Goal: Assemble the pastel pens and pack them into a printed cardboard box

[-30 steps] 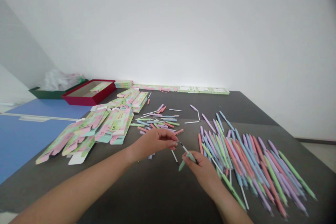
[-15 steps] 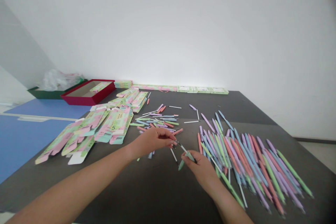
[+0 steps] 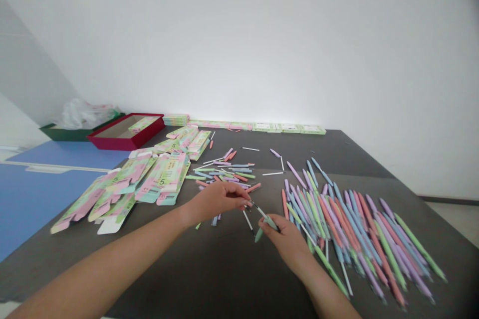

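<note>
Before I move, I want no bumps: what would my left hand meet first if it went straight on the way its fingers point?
Probably the dark-tipped white refill held in the right hand. Fingertips of the left hand look close to its tip; whether they touch is unclear.

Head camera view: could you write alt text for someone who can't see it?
A person's right hand holds a pale green pen part with a white refill sticking out, the left hand at its tip. On the dark table, colourful pens lie right, printed cartons left.
</note>
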`<action>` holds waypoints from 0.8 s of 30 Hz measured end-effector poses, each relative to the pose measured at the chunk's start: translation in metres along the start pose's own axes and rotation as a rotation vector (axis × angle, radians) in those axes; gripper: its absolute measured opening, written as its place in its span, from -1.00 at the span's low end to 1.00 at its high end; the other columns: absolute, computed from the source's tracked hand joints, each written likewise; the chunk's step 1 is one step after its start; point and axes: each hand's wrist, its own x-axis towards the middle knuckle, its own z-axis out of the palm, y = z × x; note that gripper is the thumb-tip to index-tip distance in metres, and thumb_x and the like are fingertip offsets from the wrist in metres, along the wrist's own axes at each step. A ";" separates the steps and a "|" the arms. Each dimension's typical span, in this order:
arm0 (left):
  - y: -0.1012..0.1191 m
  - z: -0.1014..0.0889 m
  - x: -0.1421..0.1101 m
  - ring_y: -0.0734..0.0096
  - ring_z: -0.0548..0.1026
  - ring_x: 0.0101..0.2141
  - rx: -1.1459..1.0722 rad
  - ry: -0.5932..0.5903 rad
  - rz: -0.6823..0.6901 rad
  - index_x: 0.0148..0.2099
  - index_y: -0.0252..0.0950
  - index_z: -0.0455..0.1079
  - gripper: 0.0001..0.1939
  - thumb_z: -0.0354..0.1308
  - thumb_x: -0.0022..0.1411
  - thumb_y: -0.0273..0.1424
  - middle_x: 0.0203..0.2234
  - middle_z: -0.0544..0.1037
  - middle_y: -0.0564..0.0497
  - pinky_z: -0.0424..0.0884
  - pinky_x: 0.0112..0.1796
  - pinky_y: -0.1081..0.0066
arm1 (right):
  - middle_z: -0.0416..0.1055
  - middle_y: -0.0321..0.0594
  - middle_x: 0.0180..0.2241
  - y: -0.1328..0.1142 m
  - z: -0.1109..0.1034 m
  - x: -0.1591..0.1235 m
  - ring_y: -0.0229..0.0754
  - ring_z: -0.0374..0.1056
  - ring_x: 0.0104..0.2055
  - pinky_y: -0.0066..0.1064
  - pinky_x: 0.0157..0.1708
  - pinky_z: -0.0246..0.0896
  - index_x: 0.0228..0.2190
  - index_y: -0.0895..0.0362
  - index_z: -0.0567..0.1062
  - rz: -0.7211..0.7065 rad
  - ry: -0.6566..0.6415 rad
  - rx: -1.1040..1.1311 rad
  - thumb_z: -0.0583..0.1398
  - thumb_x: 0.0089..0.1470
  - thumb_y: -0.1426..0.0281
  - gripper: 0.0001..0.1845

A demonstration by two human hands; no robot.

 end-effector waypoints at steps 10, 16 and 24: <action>-0.001 0.000 0.001 0.39 0.48 -0.36 0.090 -0.007 0.028 -0.19 -0.25 0.51 -0.73 0.11 0.12 -0.25 -0.39 0.59 0.04 0.29 -0.35 0.49 | 0.46 -0.24 -0.42 0.003 0.001 0.001 -0.12 0.34 -0.33 -0.38 -0.32 0.15 -0.40 0.11 0.50 -0.008 0.004 -0.016 0.09 0.05 0.21 -0.73; 0.011 -0.006 0.002 0.42 0.44 -0.40 0.340 -0.003 0.109 -0.19 -0.19 0.53 -0.76 0.09 0.14 -0.32 -0.42 0.56 0.07 0.24 -0.39 0.50 | 0.44 -0.24 -0.41 0.005 0.002 0.002 -0.12 0.34 -0.32 -0.38 -0.32 0.11 -0.42 0.11 0.49 -0.054 0.007 -0.114 0.06 0.08 0.24 -0.73; 0.017 0.000 0.008 0.35 0.46 -0.22 0.463 -0.070 0.289 -0.19 -0.19 0.53 -0.77 0.07 0.18 -0.42 -0.32 0.57 0.01 0.25 -0.17 0.45 | 0.41 -0.25 -0.43 0.009 0.003 0.004 -0.13 0.31 -0.34 -0.39 -0.36 0.05 -0.44 0.09 0.47 -0.064 0.006 -0.248 0.06 0.09 0.27 -0.76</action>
